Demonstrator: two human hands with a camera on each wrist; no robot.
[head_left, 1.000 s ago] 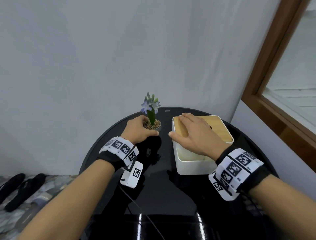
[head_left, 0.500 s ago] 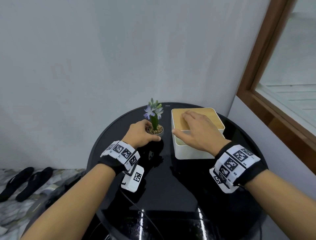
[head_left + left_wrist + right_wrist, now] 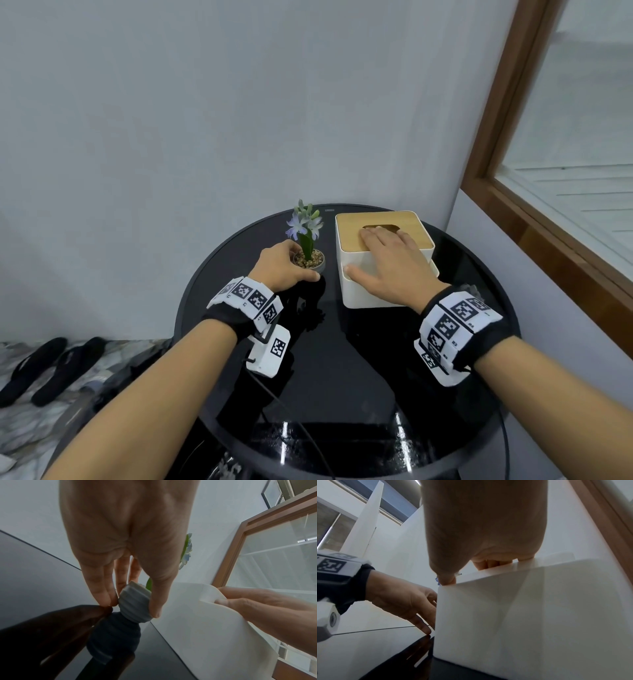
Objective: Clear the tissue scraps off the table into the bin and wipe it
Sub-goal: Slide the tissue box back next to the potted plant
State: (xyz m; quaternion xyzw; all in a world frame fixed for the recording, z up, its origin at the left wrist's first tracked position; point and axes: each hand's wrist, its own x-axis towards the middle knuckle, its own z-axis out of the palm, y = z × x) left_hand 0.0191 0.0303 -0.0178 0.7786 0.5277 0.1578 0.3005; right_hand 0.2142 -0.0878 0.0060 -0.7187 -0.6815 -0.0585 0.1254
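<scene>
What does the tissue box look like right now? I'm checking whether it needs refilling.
The tissue box is a white, matte, rounded-corner box with a light wooden lid and an oval slot; no tissue shows. It stands upright at the right rear of the black table, beside the flower pot. The right hand rests on its lid, thumb against its front.

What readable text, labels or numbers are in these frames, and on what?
No readable words, brands or numbers.
Wristbands: square black-and-white marker codes only; tiny print beside them too small to read.
Wrist camera: one marker code, no text.
Table far rim: small grey tag, too small to read.
Tissue box, flower pot: blank.
</scene>
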